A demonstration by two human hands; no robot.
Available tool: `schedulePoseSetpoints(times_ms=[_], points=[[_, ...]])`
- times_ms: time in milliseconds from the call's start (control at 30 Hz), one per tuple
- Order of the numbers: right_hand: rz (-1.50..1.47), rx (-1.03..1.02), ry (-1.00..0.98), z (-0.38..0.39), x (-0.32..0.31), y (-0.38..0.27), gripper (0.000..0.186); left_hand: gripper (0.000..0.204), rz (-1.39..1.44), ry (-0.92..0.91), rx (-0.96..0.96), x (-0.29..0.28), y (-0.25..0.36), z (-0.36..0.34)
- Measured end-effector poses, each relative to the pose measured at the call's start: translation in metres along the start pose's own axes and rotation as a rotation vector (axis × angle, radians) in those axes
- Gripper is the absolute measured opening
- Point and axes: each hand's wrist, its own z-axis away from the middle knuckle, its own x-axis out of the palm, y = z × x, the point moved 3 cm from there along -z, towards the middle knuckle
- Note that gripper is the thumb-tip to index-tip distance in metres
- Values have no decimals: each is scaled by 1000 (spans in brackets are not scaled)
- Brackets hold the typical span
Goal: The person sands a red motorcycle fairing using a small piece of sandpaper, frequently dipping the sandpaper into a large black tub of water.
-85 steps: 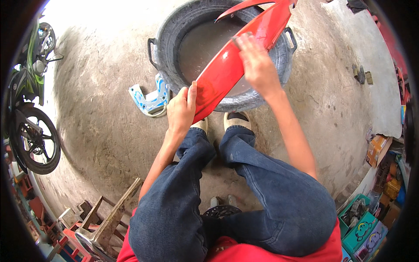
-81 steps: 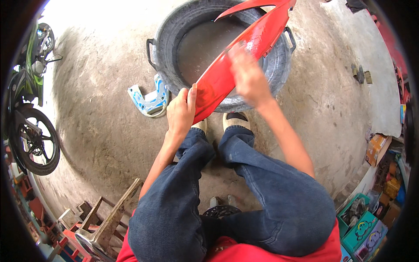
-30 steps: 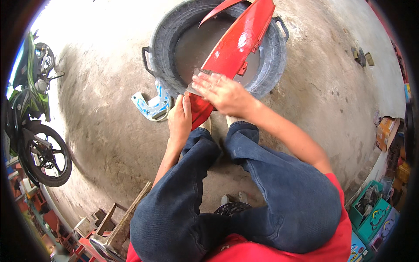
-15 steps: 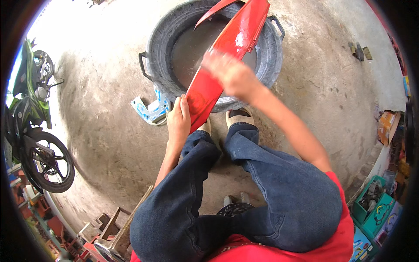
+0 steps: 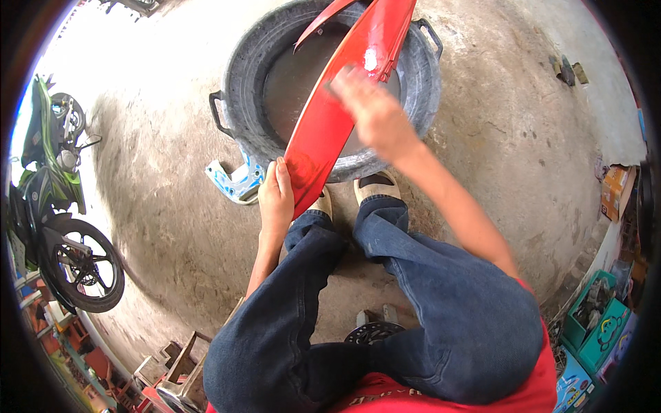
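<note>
A long, glossy red motorcycle body panel (image 5: pixel 329 117) slants over a round grey tub (image 5: pixel 241 69) with murky water in it. My left hand (image 5: pixel 277 196) grips the panel's lower end, thumb on top. My right hand (image 5: pixel 382 117) presses its closed fingers to the panel's middle and is smeared by motion. A small dark edge shows by those fingertips, too blurred to name. The panel's far end runs out of the top of the view, with a thin red prong beside it.
Beside the tub lies a blue-and-white plastic part (image 5: pixel 237 182). A green-and-black motorcycle (image 5: pixel 82 265) stands at left. Low at left is a wooden stool (image 5: pixel 184 361). Green boxes (image 5: pixel 599 337) and a cardboard box (image 5: pixel 615 193) line the right. A brake disc (image 5: pixel 372 332) lies between my legs.
The panel and my left hand sit slightly lower and further left in view. My right hand has shifted a little along the panel, still against its surface.
</note>
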Motion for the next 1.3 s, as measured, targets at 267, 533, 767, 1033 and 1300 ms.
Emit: schedulePoseSetpoints(times_ms=[267,533,767,1033,1300], points=[[-228,-251,-176,41,12,-88,43,37,4,-13,-15,-8,-5,0],[5,157,-1,1,13,-13,48,35,-29,-48,-64,-8,-3,2],[-14,-157,-185,2,11,-42,49,35,9,-37,-59,-14,0,2],[-132,-219,-234,24,22,-87,50,34,15,-10,-20,-15,-6,5],[2,192,-34,-17,14,9,49,35,45,-37,-46,-7,2,-1]])
